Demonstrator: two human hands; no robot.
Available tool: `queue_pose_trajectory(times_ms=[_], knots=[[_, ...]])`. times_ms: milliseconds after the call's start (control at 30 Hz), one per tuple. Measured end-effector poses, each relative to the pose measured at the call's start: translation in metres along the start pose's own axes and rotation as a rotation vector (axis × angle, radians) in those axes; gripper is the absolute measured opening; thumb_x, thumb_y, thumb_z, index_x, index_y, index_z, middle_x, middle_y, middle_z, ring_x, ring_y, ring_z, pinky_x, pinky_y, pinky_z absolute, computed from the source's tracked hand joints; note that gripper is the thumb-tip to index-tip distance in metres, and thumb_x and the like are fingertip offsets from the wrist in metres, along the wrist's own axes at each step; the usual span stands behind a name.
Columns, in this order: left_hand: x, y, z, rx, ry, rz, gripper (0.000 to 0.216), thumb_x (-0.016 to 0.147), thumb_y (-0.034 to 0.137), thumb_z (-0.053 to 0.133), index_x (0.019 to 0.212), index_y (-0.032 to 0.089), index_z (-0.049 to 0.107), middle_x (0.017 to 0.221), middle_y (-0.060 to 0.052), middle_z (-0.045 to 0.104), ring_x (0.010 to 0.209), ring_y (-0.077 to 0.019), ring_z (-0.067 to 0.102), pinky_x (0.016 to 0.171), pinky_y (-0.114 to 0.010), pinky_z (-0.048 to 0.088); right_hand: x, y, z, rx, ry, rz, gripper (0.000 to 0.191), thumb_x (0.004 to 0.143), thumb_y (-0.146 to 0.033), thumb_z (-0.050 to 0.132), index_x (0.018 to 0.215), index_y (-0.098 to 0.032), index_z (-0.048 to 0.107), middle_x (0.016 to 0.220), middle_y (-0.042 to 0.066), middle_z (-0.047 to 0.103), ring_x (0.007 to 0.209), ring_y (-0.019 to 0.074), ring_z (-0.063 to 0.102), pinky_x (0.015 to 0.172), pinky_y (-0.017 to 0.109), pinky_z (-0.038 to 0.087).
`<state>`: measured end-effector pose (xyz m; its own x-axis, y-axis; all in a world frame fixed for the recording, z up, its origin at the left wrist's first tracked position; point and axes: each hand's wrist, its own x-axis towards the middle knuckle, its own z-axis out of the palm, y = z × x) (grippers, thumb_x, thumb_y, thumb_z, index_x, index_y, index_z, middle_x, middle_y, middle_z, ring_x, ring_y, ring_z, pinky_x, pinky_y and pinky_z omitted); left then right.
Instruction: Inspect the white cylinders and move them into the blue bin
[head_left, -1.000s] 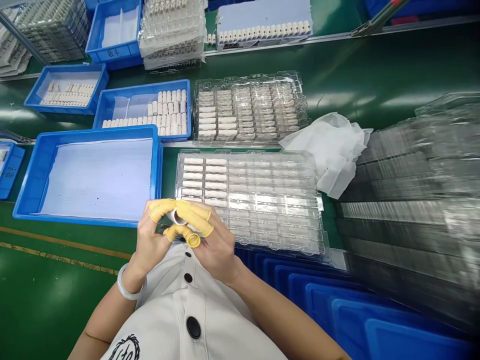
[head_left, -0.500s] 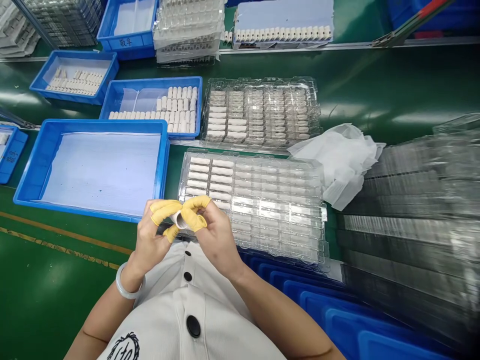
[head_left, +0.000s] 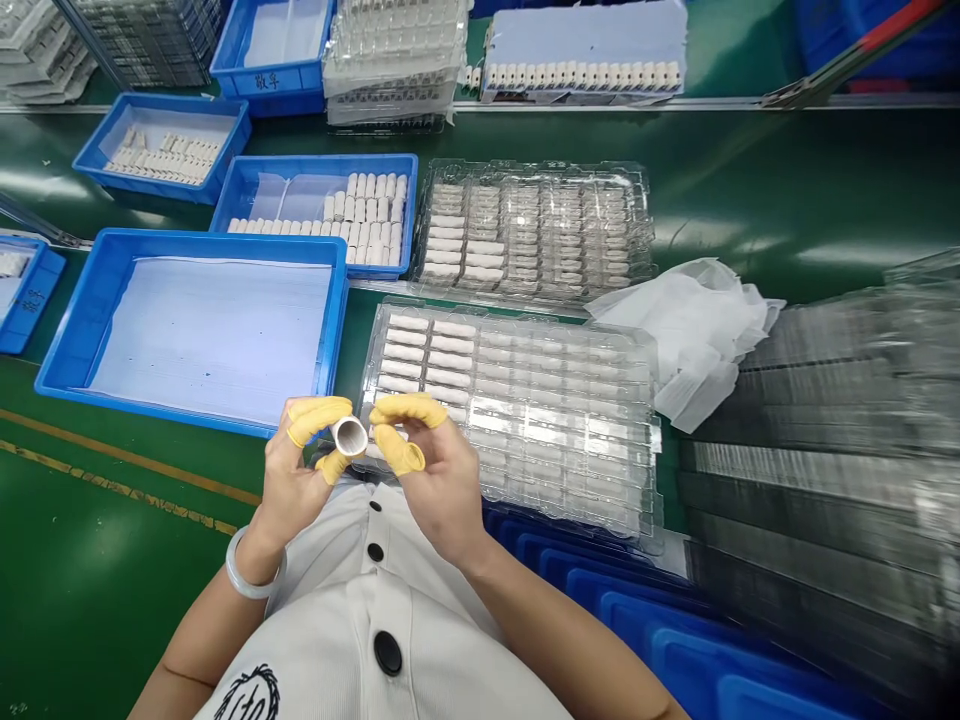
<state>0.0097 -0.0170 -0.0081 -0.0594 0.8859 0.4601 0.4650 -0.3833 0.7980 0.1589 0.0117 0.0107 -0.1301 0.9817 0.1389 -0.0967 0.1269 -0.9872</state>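
Observation:
In front of the shirt, my left hand grips a short white tube between yellow-covered fingertips. The tube's round open end faces up toward me, and its inside looks hollow. Just to the right, my right hand is apart from the tube. Its yellow-covered thumb and forefinger are closed close together; whether something small sits between them I cannot make out. Behind and to the right of my hands lies a clear plastic tray with rows of white tubes, partly covered by a clear sheet or lid.
A large blue bin lined with white paper stands at left. Beyond it, a smaller blue bin holds white tubes. Another filled clear tray lies behind, beside crumpled white sheets. Stacked clear trays rise at right; blue bins sit below.
My right hand has come away from the tube toward the right. The tube has turned in my left hand, so its open end shows more fully. The view has shifted slightly.

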Motion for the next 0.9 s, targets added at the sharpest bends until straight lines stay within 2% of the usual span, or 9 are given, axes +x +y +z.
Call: queue_pose_trajectory(times_ms=[67,133,267,400,533,700,900], knots=[[0.0,0.001,0.0,0.005,0.016,-0.005,0.036,0.079,0.015,0.069,0.112,0.026,0.061,0.1,-0.006,0.065,0.096,-0.021,0.06,0.083,-0.037,0.049,-0.004,0.003,0.002,-0.033,0.047,-0.172,0.029,0.084,-0.013,0.06,0.109,-0.027,0.057,0.092,0.003,0.06,0.085,0.0171,0.06,0.08,0.038,0.054],[-0.001,0.002,-0.001,-0.006,0.025,-0.018,0.035,0.079,0.018,0.069,0.112,0.025,0.061,0.1,-0.006,0.065,0.096,-0.0211,0.06,0.081,-0.037,0.05,-0.008,0.006,0.003,-0.083,0.033,-0.301,0.046,0.081,-0.01,0.063,0.12,-0.031,0.052,0.098,0.004,0.059,0.089,0.0194,0.061,0.083,0.042,0.054],[-0.004,0.002,0.0,-0.022,0.035,-0.036,0.035,0.079,0.021,0.07,0.112,0.025,0.061,0.1,-0.006,0.064,0.095,-0.0208,0.059,0.081,-0.036,0.05,-0.012,0.008,0.004,-0.209,0.002,-0.407,0.059,0.08,-0.007,0.063,0.129,-0.035,0.045,0.102,0.006,0.058,0.091,0.0222,0.061,0.079,0.044,0.057],[-0.007,0.001,0.001,-0.003,0.058,-0.033,0.032,0.08,0.024,0.069,0.11,0.026,0.061,0.099,-0.006,0.065,0.093,-0.0205,0.06,0.079,-0.036,0.05,-0.014,0.008,0.005,-0.209,-0.001,-0.423,0.066,0.079,-0.004,0.061,0.134,-0.036,0.043,0.1,0.006,0.055,0.09,0.0209,0.06,0.076,0.04,0.058],[-0.007,0.002,0.002,0.006,0.089,-0.004,0.036,0.077,0.018,0.071,0.111,0.026,0.062,0.1,-0.006,0.065,0.094,-0.0199,0.059,0.08,-0.036,0.05,-0.015,0.008,0.006,-0.194,-0.007,-0.41,0.072,0.079,-0.002,0.061,0.138,-0.036,0.041,0.098,0.005,0.054,0.091,0.0199,0.059,0.076,0.038,0.058],[-0.007,0.001,0.002,0.0,0.104,0.02,0.036,0.077,0.018,0.072,0.111,0.025,0.061,0.101,-0.006,0.064,0.094,-0.02,0.059,0.08,-0.036,0.05,-0.016,0.008,0.01,-0.17,0.015,-0.442,0.069,0.081,0.0,0.058,0.139,-0.034,0.042,0.093,0.003,0.051,0.078,0.0144,0.059,0.067,0.031,0.058],[-0.006,0.002,0.003,-0.036,0.117,-0.002,0.038,0.075,0.015,0.073,0.11,0.025,0.062,0.1,-0.006,0.065,0.094,-0.0198,0.06,0.081,-0.035,0.05,-0.014,0.011,0.012,-0.129,0.012,-0.409,0.074,0.079,-0.002,0.06,0.142,-0.036,0.038,0.107,0.007,0.052,0.096,0.0213,0.06,0.08,0.042,0.057]])
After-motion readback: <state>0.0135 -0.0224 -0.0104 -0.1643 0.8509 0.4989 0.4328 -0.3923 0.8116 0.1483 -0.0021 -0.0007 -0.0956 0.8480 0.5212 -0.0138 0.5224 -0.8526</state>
